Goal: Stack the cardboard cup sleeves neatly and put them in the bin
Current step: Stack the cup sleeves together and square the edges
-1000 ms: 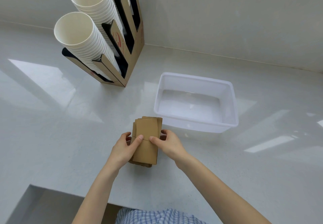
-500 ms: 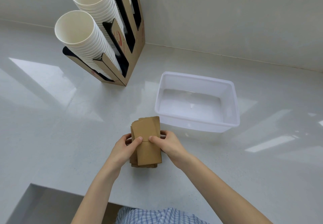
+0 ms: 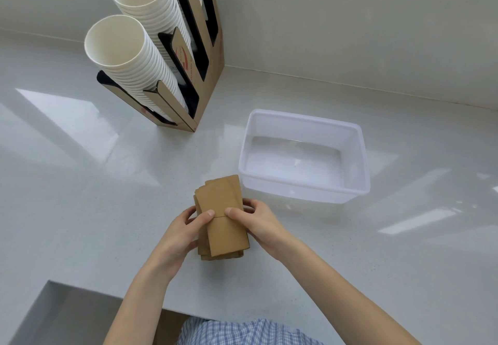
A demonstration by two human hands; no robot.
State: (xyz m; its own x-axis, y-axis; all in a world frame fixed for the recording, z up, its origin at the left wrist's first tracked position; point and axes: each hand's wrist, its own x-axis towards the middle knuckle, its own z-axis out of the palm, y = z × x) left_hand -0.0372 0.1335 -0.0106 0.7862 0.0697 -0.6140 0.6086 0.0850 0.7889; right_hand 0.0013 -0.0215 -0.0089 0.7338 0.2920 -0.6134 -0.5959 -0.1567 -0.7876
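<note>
A stack of brown cardboard cup sleeves [image 3: 221,196] is held between both hands just above the white counter, near its front edge. The sleeves are roughly aligned, with a few edges fanned out at the top and bottom. My left hand [image 3: 182,233] grips the stack's left side, thumb pressed on the top sleeve. My right hand [image 3: 260,222] grips the right side, its thumb also on top. The clear plastic bin [image 3: 358,156] stands empty just to the right and behind the stack.
A cardboard cup dispenser [image 3: 207,75] with two tilted columns of white paper cups [image 3: 129,48] stands at the back left. The wall runs behind the counter. The counter's front edge has a cut-out step at the lower left [image 3: 54,288].
The stack has been squared up, rotated slightly and lifted a little toward the bin. Both hands keep their hold on its sides.
</note>
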